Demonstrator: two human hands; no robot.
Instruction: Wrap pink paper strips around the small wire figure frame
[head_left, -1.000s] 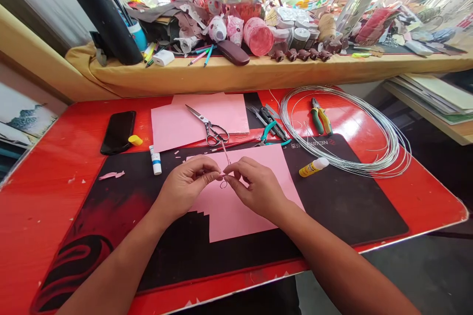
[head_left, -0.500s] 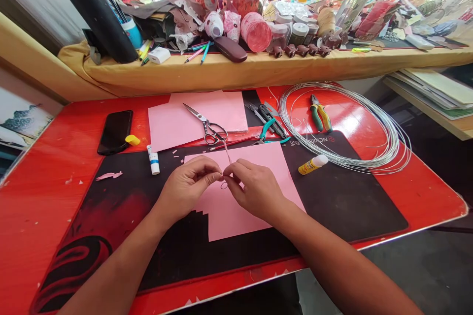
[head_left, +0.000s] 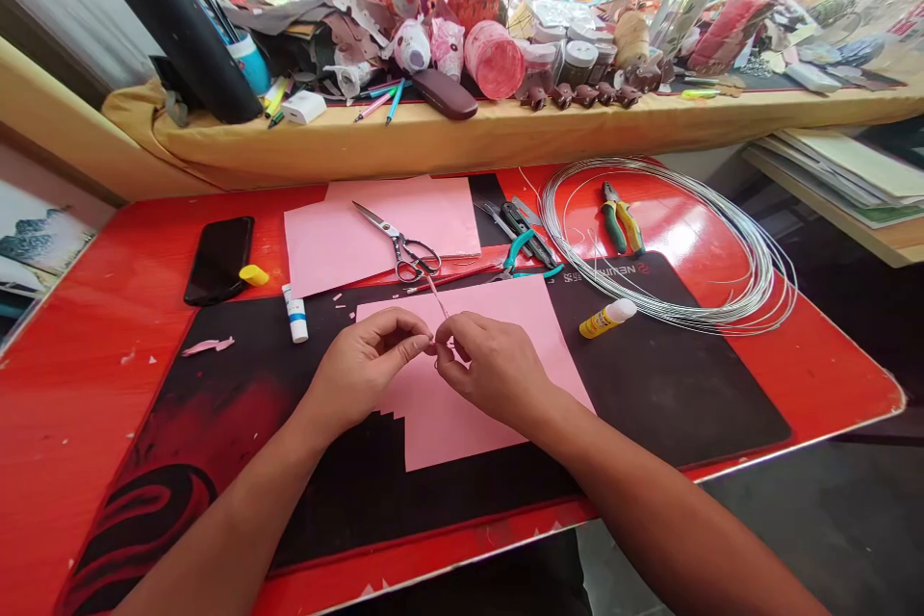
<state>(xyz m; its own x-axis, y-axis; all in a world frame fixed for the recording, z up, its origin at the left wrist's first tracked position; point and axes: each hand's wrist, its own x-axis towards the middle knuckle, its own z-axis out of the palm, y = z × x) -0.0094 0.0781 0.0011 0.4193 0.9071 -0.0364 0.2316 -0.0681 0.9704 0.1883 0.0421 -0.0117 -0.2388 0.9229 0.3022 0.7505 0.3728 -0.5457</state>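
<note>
My left hand (head_left: 372, 361) and my right hand (head_left: 495, 366) meet fingertip to fingertip above a pink paper sheet (head_left: 462, 433). Between them is a thin pinkish strip or wrapped wire (head_left: 437, 296) that points up and away from my fingers. Both hands are closed in a pinch on it, with a small loop partly hidden beneath the right fingers. The sheet has a stepped cut at its lower left corner. Just beyond the strip's far end lie open scissors (head_left: 413, 258), partly on other pink sheets (head_left: 318, 245).
Around the black mat (head_left: 693, 404) are a glue stick (head_left: 607, 319), a white tube (head_left: 295, 316), a yellow cap (head_left: 253, 275), a phone (head_left: 219, 260), teal pliers (head_left: 516, 255), cutters, a wire coil (head_left: 751, 250) and green-yellow pliers (head_left: 622, 219). Craft supplies crowd the ledge (head_left: 433, 142).
My right fingertips have shifted slightly, and the loop beneath them shows less. The strip leans further left at its far end. The whole view has moved a little.
</note>
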